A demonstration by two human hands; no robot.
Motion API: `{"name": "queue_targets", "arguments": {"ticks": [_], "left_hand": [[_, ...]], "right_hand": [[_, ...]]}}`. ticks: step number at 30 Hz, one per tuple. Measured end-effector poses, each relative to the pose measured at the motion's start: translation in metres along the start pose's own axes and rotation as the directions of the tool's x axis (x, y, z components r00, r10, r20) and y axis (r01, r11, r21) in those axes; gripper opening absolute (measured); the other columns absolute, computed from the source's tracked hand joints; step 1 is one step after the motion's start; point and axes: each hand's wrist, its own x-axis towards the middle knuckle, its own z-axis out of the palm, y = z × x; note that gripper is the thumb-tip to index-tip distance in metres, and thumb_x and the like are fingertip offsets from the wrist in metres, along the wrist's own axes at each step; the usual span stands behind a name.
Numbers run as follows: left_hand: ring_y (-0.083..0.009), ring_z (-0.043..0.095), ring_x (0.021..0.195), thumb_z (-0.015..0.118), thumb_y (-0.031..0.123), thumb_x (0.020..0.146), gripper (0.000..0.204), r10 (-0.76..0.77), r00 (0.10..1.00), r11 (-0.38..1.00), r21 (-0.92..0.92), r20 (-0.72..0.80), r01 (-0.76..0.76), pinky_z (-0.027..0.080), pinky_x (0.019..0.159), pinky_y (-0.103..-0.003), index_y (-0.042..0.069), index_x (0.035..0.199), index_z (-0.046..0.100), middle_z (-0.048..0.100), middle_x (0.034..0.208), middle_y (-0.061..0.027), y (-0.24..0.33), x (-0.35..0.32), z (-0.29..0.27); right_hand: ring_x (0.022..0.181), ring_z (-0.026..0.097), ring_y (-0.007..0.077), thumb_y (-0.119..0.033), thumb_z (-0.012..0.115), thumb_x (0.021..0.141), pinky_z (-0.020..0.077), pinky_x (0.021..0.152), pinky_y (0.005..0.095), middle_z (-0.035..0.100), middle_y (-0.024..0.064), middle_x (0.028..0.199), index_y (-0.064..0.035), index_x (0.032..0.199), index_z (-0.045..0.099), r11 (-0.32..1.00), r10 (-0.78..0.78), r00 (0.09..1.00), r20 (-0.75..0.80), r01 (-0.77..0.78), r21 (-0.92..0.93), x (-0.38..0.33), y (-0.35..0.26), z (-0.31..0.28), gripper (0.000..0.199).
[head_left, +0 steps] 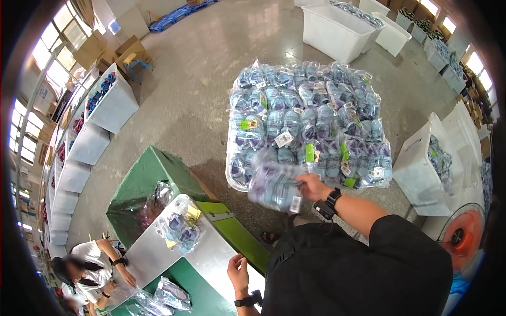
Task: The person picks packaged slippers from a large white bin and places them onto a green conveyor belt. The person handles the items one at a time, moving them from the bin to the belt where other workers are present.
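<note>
My right hand (314,188) grips a clear plastic bag of blue-and-purple shoes (274,184) by its edge. The bag is blurred and hangs over the near left side of a large white bin (230,171). Rows of similar bagged shoes (318,122) with white labels and green tags fill that bin. Nearest to the table's edge is my left hand (239,273), its fingers loosely bent and nothing visible in them. Another bagged pair (183,227) with a yellow tag lies on the table's metal top (145,256).
Beside the table stands a green open box (153,174) with plastic bags inside. A co-worker (89,271) is at the lower left, near more bagged items (171,295). White bins (108,100) line the left; another bin (429,163) and an orange fan (461,234) stand right.
</note>
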Motion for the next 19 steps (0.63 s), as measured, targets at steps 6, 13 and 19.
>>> {"name": "queue_targets", "arguments": {"ticks": [6,13,19], "left_hand": [[-0.0208,0.069,0.096,0.068,0.013,0.096,0.029,-0.082,0.995,0.988,0.129,-0.061,0.090,0.056,0.086,-0.033,-0.004,0.119,0.066,0.072,0.109,-0.0138,-0.029,-0.010,-0.022],[-0.0210,0.069,0.094,0.069,0.015,0.096,0.030,-0.011,0.996,0.979,0.200,-0.090,0.029,0.057,0.081,-0.034,-0.003,0.120,0.066,0.073,0.109,-0.0132,-0.024,-0.013,-0.034],[-0.0239,0.072,0.097,0.069,0.016,0.096,0.033,-0.057,0.994,0.978,0.193,-0.090,0.073,0.058,0.085,-0.037,-0.003,0.123,0.066,0.073,0.109,-0.0148,-0.033,-0.018,-0.038]], "right_hand": [[0.117,0.066,0.0356,-0.013,0.062,0.099,0.0555,0.105,0.0473,0.066,0.0237,0.123,0.0030,0.118,0.053,0.961,0.054,0.968,-0.246,0.017,0.277,0.022,0.030,-0.027,0.027],[0.118,0.066,0.0358,-0.021,0.059,0.105,0.0565,0.103,0.0473,0.063,0.0256,0.125,0.0032,0.127,0.046,0.950,0.068,0.979,-0.190,-0.006,0.312,0.032,0.058,-0.002,0.035],[0.116,0.068,0.0358,-0.023,0.058,0.106,0.0582,0.100,0.0475,0.060,0.0261,0.130,0.0018,0.136,0.039,0.967,0.071,0.952,-0.297,0.007,0.256,0.020,0.077,-0.019,0.043]]}}
